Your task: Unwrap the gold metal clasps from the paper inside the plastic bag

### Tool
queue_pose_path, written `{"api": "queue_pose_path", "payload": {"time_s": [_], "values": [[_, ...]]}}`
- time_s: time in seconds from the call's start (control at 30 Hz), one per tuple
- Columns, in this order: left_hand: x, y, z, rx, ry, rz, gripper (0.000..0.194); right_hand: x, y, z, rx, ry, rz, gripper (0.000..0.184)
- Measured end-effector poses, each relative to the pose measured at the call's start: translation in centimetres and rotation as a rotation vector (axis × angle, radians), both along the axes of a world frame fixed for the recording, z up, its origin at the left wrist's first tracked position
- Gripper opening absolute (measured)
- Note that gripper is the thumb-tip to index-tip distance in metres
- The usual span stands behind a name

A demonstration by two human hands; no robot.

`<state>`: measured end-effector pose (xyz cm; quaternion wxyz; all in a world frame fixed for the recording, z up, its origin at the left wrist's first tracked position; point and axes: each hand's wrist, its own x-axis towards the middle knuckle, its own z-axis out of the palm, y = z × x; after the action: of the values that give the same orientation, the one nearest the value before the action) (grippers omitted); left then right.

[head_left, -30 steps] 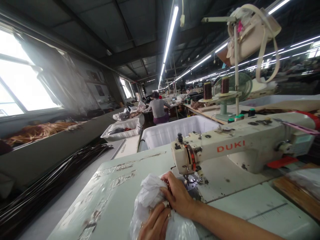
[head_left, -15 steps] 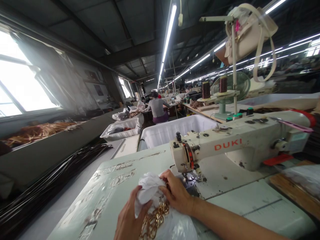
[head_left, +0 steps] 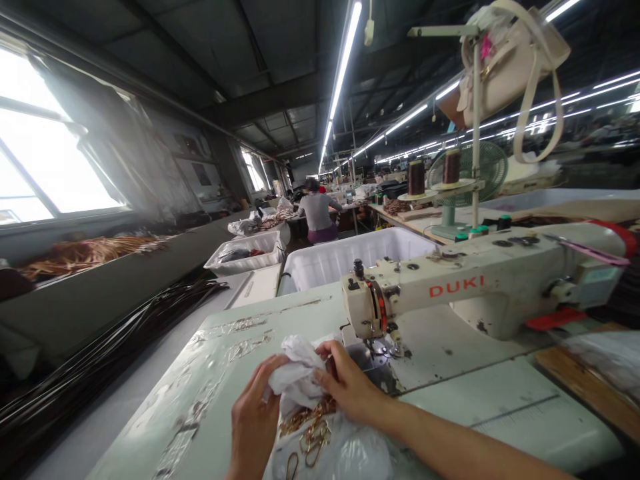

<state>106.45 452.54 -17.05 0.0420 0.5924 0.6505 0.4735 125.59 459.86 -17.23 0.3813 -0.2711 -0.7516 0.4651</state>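
Note:
Crumpled white tissue-like wrapping (head_left: pixel 299 373) is bunched up between my two hands in front of the sewing machine (head_left: pixel 415 293). My left hand (head_left: pixel 257 407) grips its left edge, fingers curled over the top and thumb tucked below. At its right side, my right hand (head_left: pixel 347 383) pinches the wrapping between thumb and fingers. Just under both hands, a gold chain with large links (head_left: pixel 313 430) spills out over a clear plastic bag (head_left: pixel 357 447) on the machine's table. Part of the chain is hidden by the wrapping and my right hand.
The needle area (head_left: pixel 383 350) lies right of my right hand. Behind the machine stands a large white bin (head_left: pixel 320 267). Dark strips (head_left: pixel 125 347) lie along the left. Thread spools (head_left: pixel 415 179) and a beige handbag (head_left: pixel 515 80) are up right. A co-worker (head_left: pixel 319 213) sits ahead.
The wrapping has been pulled looser and up. My left hand has shifted slightly left, and the chain has slumped lower and spread out over the plastic bag.

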Motion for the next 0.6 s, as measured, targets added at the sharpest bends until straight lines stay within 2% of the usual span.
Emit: {"api": "queue_pose_path", "payload": {"time_s": [0.07, 0.13, 0.17, 0.23, 0.3, 0.33, 0.4, 0.47, 0.6], "values": [[0.4, -0.1, 0.6, 0.033, 0.011, -0.033, 0.035, -0.1, -0.4, 0.3, -0.122, -0.033, -0.017, 0.026], [0.8, -0.2, 1.1, 0.01, 0.002, -0.023, 0.035, 0.2, -1.3, 0.8, -0.119, -0.079, -0.036, 0.033], [1.0, -0.3, 1.4, -0.006, -0.005, -0.008, 0.034, 0.4, -2.0, 1.0, -0.065, -0.106, -0.056, 0.042], [1.3, -0.6, 1.6, -0.029, -0.02, 0.018, 0.032, 0.6, -3.6, 1.1, 0.09, -0.173, -0.103, 0.075], [1.4, -0.9, 1.8, -0.042, -0.031, 0.026, 0.031, 0.3, -5.3, 0.4, 0.247, -0.253, -0.118, 0.108], [1.4, -1.0, 1.9, -0.045, -0.035, 0.029, 0.03, -0.1, -6.0, -0.1, 0.325, -0.289, -0.105, 0.117], [1.3, -1.0, 2.1, -0.052, -0.037, 0.031, 0.03, -1.2, -6.9, -1.1, 0.479, -0.337, -0.073, 0.117], [1.1, -0.9, 2.3, -0.063, -0.035, 0.033, 0.03, -2.3, -7.0, -1.6, 0.574, -0.367, -0.092, 0.103], [0.6, -0.7, 2.7, -0.096, -0.026, 0.02, 0.028, -2.9, -5.7, -0.2, 0.605, -0.419, -0.18, 0.068]]}}
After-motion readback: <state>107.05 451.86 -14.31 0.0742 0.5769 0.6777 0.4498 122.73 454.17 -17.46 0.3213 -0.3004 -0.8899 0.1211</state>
